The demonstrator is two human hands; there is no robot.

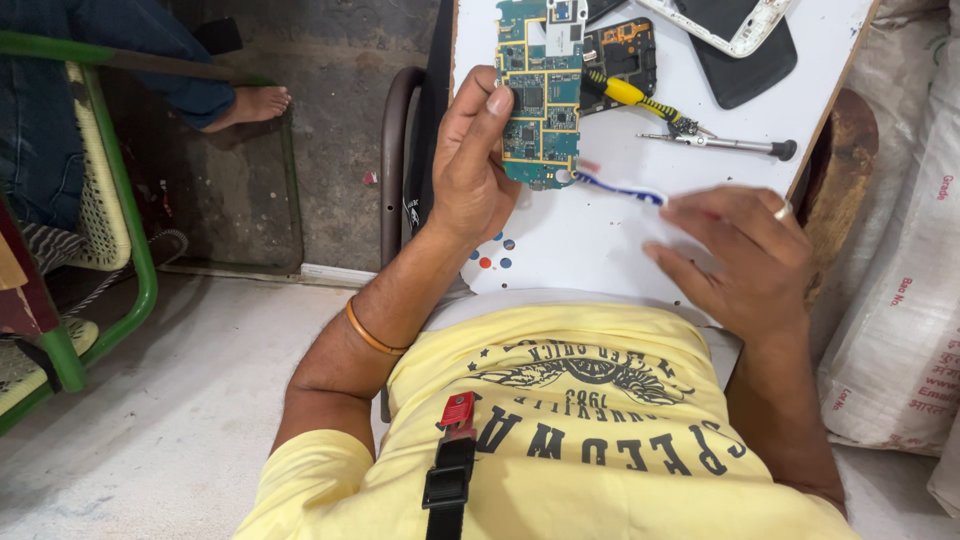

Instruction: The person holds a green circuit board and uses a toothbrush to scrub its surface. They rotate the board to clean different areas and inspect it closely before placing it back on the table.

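Your hands at the white table [600, 240], circuit board and brush in hand.

Your left hand [470, 165] is closed on the teal green phone circuit board [541, 95], thumb pressed to its face, holding it upright over the table's far left part. Your right hand [745, 255], ringed, curls round the blurred blue-and-white toothbrush [620, 188], its bristled end touching the board's near edge. A yellow-handled screwdriver [630, 95] and grey metal tweezers [715, 143] lie just beyond.

Yellow printed tee, bangle, ring
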